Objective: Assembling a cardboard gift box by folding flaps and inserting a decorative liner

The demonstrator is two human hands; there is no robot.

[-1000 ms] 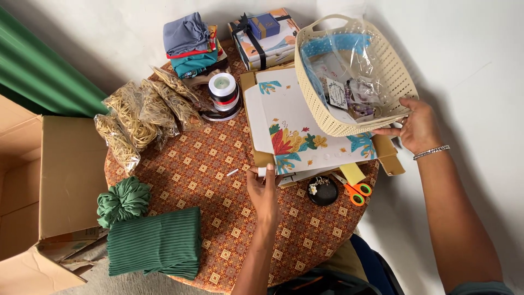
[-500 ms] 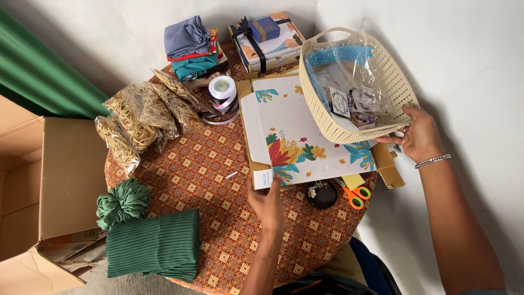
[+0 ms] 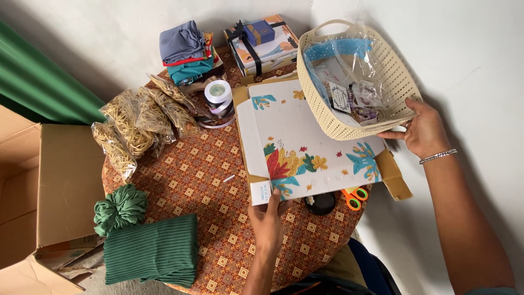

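My left hand (image 3: pixel 268 218) pinches the near corner of a flat white box (image 3: pixel 305 142) printed with coloured leaves, which lies on the round patterned table (image 3: pixel 202 180). My right hand (image 3: pixel 420 131) grips the rim of a cream plastic basket (image 3: pixel 393 76), tilted and held above the box's far right part. Inside the basket lie clear plastic bags, a blue strip and small cards (image 3: pixel 349 98).
Bags of shredded paper filler (image 3: pixel 136 123), tape rolls (image 3: pixel 218 95), folded clothes (image 3: pixel 185 52) and gift boxes (image 3: pixel 265 43) fill the table's far side. Green cloth (image 3: pixel 150 251) lies near left. Orange scissors (image 3: pixel 355 196) and a black round item (image 3: pixel 321 203) sit by the box. A cardboard carton (image 3: pixel 43 186) stands left.
My left hand has moved from the table to the box's near corner and gripped it. The basket has shifted slightly rightwards in my right hand. The camera has moved closer.
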